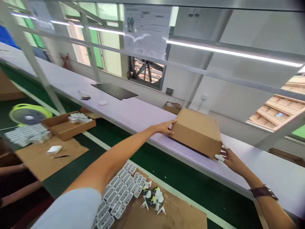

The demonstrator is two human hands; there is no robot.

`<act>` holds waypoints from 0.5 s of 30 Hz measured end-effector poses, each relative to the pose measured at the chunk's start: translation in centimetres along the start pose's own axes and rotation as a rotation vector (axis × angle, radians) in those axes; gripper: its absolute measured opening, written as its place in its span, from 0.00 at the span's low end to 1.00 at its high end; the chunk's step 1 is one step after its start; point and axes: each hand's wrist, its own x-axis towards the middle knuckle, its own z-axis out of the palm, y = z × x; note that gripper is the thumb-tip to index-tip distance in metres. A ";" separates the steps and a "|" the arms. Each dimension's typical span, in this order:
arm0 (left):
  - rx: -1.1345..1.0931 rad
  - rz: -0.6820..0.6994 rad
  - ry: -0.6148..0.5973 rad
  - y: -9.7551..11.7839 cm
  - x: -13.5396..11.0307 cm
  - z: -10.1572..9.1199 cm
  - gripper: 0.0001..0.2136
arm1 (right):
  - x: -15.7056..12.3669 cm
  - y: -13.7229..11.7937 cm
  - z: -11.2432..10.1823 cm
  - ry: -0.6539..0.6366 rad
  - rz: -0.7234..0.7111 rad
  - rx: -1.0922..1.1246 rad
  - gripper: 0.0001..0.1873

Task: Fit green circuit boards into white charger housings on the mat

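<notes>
A closed brown cardboard box (195, 138) is held between my two hands over the pale raised shelf, tilted a little. My left hand (165, 128) grips its left end, thumb toward the front and fingers near the top edge. At the right end, my right hand (227, 157) clasps the lower corner; a white covering is on one or more of its fingers. Part of the right fingers is hidden behind the box. Below my left arm stand rows of white plastic housings (119, 194), beside a small heap of white parts with wires (153, 197) on a cardboard sheet (181, 210).
The pale shelf (143, 114) runs across the view, bearing a black mat (115, 90) and a small open carton (172, 107). At left are a shallow cardboard tray (64, 130), a yellow-green fan (30, 115) and another person's arms (21, 192). Metal rails cross above.
</notes>
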 end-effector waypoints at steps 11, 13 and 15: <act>0.146 0.137 -0.054 -8.1 5.6 -0.3 0.48 | 2.5 4.8 0.9 0.101 -0.148 -0.192 0.45; 0.137 0.160 0.012 -9.1 5.9 0.6 0.42 | 2.4 5.2 2.2 0.239 -0.197 -0.258 0.41; 0.112 0.150 0.018 -9.4 6.1 0.9 0.39 | 2.4 5.0 2.7 0.268 -0.186 -0.261 0.43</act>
